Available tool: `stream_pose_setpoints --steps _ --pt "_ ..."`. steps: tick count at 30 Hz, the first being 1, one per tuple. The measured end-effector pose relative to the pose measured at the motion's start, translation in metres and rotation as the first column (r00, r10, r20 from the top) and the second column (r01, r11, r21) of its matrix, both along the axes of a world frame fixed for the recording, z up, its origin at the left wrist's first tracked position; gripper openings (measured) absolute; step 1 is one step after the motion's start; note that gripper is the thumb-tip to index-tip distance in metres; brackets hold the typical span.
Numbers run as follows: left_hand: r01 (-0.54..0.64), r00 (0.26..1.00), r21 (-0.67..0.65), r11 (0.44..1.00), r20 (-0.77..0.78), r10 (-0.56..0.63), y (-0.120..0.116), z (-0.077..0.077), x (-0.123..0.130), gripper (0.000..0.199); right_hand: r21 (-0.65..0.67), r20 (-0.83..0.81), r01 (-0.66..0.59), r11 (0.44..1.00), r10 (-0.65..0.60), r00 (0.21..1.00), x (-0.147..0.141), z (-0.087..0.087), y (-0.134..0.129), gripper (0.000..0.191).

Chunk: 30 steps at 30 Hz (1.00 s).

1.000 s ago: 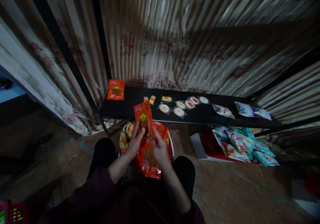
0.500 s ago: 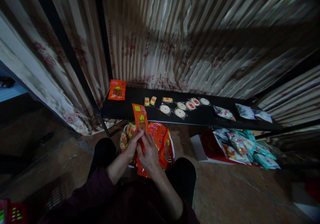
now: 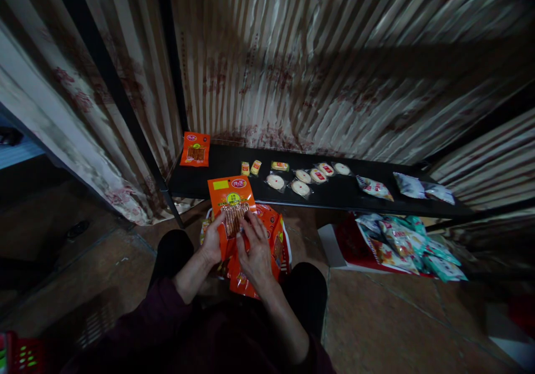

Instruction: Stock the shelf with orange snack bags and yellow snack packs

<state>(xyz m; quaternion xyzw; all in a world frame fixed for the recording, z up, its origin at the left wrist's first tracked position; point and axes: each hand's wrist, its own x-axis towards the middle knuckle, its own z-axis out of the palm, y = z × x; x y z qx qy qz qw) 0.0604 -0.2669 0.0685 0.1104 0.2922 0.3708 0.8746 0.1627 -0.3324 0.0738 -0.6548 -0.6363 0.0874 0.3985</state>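
Note:
An orange snack packet (image 3: 232, 198) with a clear window is held up between my hands, its front facing me. My left hand (image 3: 212, 244) grips its left edge, the fingers partly behind it. On the right edge, my right hand (image 3: 256, 251) has its fingers bent over the front of the packet. Just below, a basket (image 3: 288, 246) between my knees holds more orange packets (image 3: 271, 226), partly covered by my hands. A matching orange packet (image 3: 195, 150) leans upright at the left end of the black shelf (image 3: 225, 165).
Along the shelf lie small yellow-wrapped snacks (image 3: 256, 167), round white crackers (image 3: 301, 188) in clear wrap, and several bags (image 3: 374, 188). A red and white box (image 3: 340, 246) of green bags (image 3: 418, 246) stands on the floor at right. Striped curtains (image 3: 267, 56) hang behind.
The packet has been turned from narrow and edgewise to flat, with its front now fully showing. My hands have moved apart, the left one to the packet's left edge.

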Motion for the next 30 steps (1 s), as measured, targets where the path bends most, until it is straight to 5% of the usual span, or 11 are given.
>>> stream_pose_setpoints --steps 19,30 --pt "0.062 0.997 0.01 0.998 0.039 -0.063 0.0 -0.002 -0.003 0.041 -0.059 0.048 0.06 0.996 -0.057 0.997 0.002 -0.014 -0.001 0.048" --pt "0.061 0.996 0.092 0.994 0.059 -0.066 -0.007 0.002 0.007 0.055 -0.229 -0.123 -0.013 0.973 -0.016 0.992 -0.001 -0.02 -0.002 0.082"
